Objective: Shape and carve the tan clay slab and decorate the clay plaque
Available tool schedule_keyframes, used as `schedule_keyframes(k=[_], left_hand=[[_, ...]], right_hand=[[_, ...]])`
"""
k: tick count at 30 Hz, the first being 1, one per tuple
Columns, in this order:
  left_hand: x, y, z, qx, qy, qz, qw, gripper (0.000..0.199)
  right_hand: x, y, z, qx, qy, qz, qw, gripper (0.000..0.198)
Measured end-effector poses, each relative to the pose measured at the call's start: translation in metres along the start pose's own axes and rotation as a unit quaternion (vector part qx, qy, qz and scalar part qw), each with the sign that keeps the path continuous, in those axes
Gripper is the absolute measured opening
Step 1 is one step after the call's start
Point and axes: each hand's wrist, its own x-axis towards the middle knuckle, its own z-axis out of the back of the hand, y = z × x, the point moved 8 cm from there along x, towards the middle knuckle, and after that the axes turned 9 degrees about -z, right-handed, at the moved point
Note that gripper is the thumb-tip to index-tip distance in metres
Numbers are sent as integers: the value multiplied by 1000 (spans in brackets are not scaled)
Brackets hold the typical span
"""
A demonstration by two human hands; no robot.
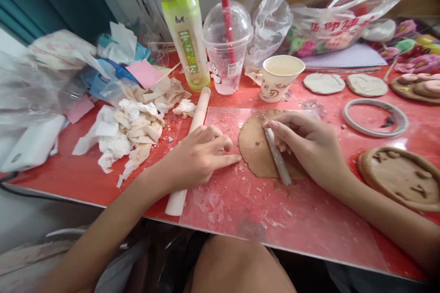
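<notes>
A flattened sheet of brown clay (pixel 253 144) lies on a clear plastic mat (pixel 220 210). My right hand (pixel 305 146) is over its right part, fingers closed around a narrow, flat grey clay tool (pixel 279 160) that slants across the sheet, its lower end past the near edge. The fingers hide part of the tool's upper end. My left hand (pixel 202 155) is at the sheet's left side, with one finger stretched to the clay's edge and the others loosely bent; nothing shows in it. Beneath that hand runs a pale rolling pin (pixel 177 201).
Crumpled tissues (pixel 132 123) and a white power bank (pixel 34 142) lie left. Behind stand a green drink bottle (pixel 185 32), a domed plastic cup (pixel 227 46) and a paper cup (pixel 280 78). At right are a tape ring (pixel 347 119) and a rimmed clay piece (pixel 402 178).
</notes>
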Motion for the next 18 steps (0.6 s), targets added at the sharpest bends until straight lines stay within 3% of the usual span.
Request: schedule_keyframes(k=[6, 9, 11, 18], left_hand=[[0, 0, 6, 11, -42, 5, 999, 35], [1, 2, 12, 17, -79, 27, 996, 20], [2, 3, 12, 2, -77, 34, 996, 11], [3, 6, 10, -35, -59, 44, 997, 18]], right_hand=[[0, 1, 0, -11, -1, 9, 1000, 26], [0, 2, -1, -17, 2, 10, 1000, 26], [0, 2, -1, -20, 6, 9, 1000, 26], [-1, 5, -2, -33, 11, 19, 999, 27]])
